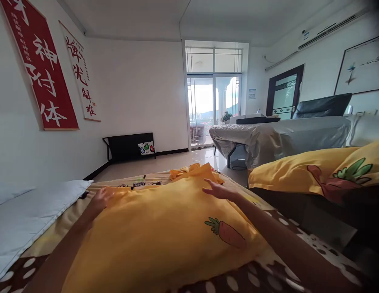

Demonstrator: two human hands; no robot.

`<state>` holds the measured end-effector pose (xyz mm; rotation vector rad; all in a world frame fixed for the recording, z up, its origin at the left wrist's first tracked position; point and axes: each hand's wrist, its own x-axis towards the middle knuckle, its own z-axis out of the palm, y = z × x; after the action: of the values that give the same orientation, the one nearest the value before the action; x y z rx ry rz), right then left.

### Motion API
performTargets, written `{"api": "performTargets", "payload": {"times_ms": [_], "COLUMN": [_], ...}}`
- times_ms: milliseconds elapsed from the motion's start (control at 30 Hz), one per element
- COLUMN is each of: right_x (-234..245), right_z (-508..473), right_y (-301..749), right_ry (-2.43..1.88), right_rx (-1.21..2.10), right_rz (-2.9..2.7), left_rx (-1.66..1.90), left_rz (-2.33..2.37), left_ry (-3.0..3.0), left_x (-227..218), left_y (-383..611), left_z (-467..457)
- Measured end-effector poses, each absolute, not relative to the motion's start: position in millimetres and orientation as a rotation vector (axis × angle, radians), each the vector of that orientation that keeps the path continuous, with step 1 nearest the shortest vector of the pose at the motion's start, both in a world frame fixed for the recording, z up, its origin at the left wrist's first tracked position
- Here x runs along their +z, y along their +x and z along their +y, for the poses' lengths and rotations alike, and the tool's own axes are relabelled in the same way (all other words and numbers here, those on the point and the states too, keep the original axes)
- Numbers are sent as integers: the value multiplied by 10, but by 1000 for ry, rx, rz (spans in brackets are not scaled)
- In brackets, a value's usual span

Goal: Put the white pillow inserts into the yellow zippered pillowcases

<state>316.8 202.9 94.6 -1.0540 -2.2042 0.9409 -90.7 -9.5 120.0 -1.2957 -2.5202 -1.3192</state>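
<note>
A plump yellow pillow point(165, 232) with a carrot print lies on the bed in front of me. My left hand point(99, 200) rests on its far left edge, fingers laid against the fabric. My right hand point(218, 190) hovers at its far right corner with the fingers stretched out and apart, holding nothing. Crumpled yellow cloth point(192, 171) sits just beyond the pillow.
A white pillow point(30, 215) lies at the left. A second yellow carrot-print pillow point(314, 171) sits on dark furniture at the right. The brown spotted bedsheet point(268, 260) shows below. Beyond are a grey-covered table point(277, 138), a tiled floor and glass balcony doors point(213, 110).
</note>
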Motion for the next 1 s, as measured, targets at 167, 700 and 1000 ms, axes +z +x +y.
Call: {"api": "performTargets", "payload": {"times_ms": [167,700,1000], "right_x": [954,-186,-632], "right_z": [1549,1576,2061], "right_y": [2315,2074,3774], "right_ry": [-835,-1056,-1555], "right_rx": [487,92,1], "right_rz": [-2723,-2522,-2455], "left_rx": [-1085,-551,-583], "left_rz": [-2311,-2371,-2670], "left_ry": [-1802,-1791,-1331], "left_x": [1148,-175,-635], "left_y": [-111,361,-997], "left_z": [520,640,-570]}}
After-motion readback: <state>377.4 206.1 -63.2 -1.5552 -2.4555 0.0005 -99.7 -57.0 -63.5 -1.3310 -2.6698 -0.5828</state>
